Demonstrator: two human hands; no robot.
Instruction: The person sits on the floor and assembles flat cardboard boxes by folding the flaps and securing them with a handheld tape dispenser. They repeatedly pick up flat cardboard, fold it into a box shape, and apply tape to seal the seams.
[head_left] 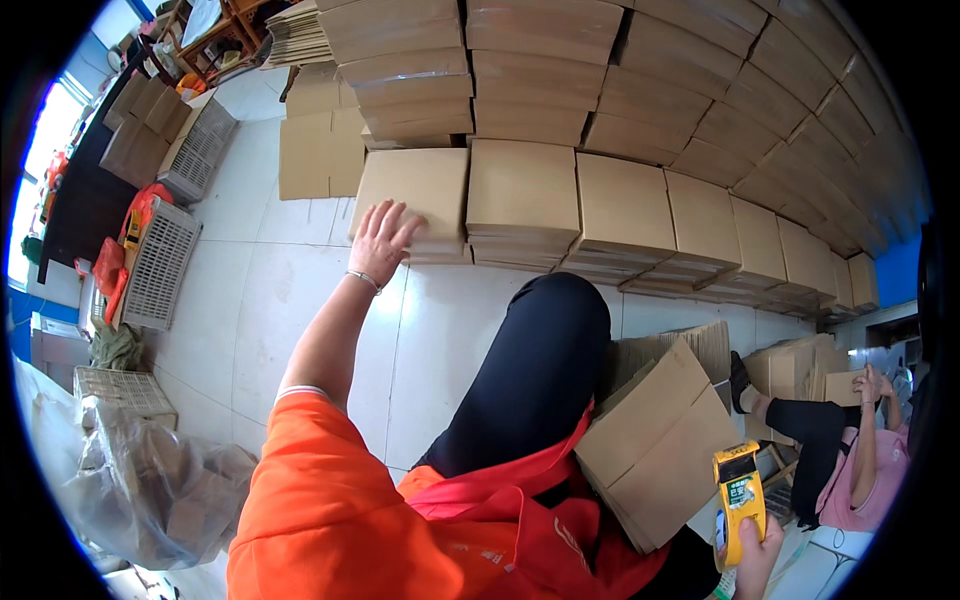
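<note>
My left hand (385, 241) reaches out with its fingers spread, at the near side of a closed cardboard box (413, 185) at the left end of a low row. Whether the fingertips touch the box I cannot tell. A bracelet circles that wrist. At the lower right, my right hand (757, 556) grips a yellow tape dispenser (740, 500). Beside the dispenser, flattened cardboard boxes (660, 440) lean against my leg, and another stack of flat cardboard (715, 350) stands behind them.
Tall stacks of boxes (540, 60) rise behind the row. Plastic crates (160, 265) and a clear plastic bag (165, 490) stand at left. A person in pink (868, 470) sits at right, hands on cardboard. Between lies pale tiled floor (300, 290).
</note>
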